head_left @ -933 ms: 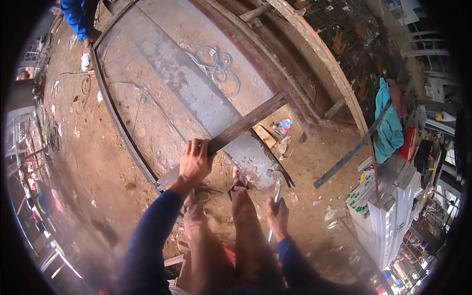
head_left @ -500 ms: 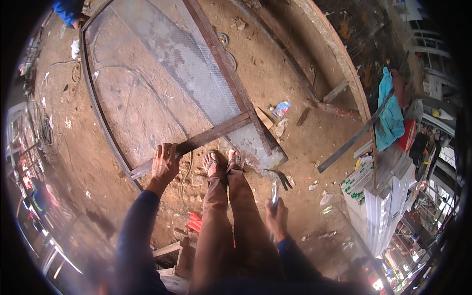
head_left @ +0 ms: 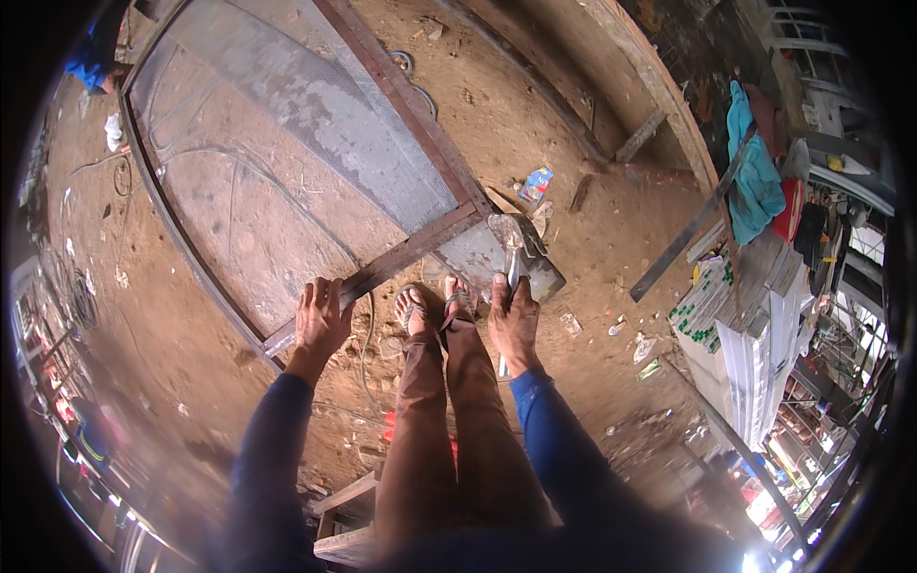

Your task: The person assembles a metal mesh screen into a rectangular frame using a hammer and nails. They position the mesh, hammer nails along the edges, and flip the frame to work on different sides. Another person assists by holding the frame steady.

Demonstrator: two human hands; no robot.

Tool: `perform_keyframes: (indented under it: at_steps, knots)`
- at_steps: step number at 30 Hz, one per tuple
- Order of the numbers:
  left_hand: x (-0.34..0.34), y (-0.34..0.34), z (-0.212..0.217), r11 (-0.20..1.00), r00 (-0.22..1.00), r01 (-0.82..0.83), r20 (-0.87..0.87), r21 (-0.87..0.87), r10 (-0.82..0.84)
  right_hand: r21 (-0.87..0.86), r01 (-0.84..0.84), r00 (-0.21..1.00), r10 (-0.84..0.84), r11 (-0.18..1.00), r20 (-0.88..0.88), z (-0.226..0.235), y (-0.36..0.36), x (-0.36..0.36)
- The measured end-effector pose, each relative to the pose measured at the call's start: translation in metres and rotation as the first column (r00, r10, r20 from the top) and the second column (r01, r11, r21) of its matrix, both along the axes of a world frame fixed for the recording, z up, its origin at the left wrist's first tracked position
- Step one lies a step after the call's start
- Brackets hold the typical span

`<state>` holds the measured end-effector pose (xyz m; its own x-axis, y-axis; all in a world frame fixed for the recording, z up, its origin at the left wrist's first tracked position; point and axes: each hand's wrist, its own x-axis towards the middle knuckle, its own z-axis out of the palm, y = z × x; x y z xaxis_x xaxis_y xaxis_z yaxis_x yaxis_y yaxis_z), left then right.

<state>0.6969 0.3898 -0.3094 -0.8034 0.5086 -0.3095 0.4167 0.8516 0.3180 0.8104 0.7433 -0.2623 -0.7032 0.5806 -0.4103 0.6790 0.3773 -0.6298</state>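
Note:
My left hand (head_left: 322, 322) is closed over the near bar of a brown metal frame (head_left: 406, 246), close to its left corner. In my right hand (head_left: 516, 327) is a claw hammer (head_left: 514, 260), held by its handle with the head up beside the frame's near right corner. Whether the hammer touches the frame I cannot tell. A grey metal sheet (head_left: 315, 105), patchy on its surface, lies along the frame. Under that near corner, another piece of grey sheet (head_left: 468, 256) sticks out towards my feet.
Long rusty bars (head_left: 659, 105) stand to the right, with a turquoise cloth (head_left: 753, 181) beyond a dark flat bar (head_left: 683, 253). Stacked white profiles (head_left: 740, 372) are at the right. A cable (head_left: 248, 158) runs over the dirt floor. A person in blue (head_left: 91, 62) is at the far left.
My right hand has lifted the hammer up and forward from beside my knee to the frame's near right corner. My left hand keeps its hold on the frame.

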Motion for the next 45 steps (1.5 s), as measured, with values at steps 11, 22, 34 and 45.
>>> perform_keyframes:
  at_steps: [11,22,34,45]
  knots:
    - [-0.09,0.194,0.011,0.947,0.977,0.03,-0.211,0.319,0.04,0.026,0.014,0.999,-0.013,1.0,-0.046,-0.008,-0.006,-0.001]
    - [-0.214,0.297,-0.017,0.849,0.846,0.523,-0.168,0.076,-0.506,-0.032,0.018,1.0,-0.018,0.999,-0.004,0.013,-0.004,-0.013]
    - [-0.197,0.305,-0.019,0.878,0.869,0.477,-0.168,0.029,-0.466,-0.033,0.03,0.999,-0.031,0.999,-0.032,0.015,-0.011,-0.003]
    - [-0.184,0.325,-0.017,0.969,0.962,0.247,-0.12,-0.014,-0.246,0.007,-0.01,0.998,0.011,1.0,-0.065,0.01,-0.007,-0.007]
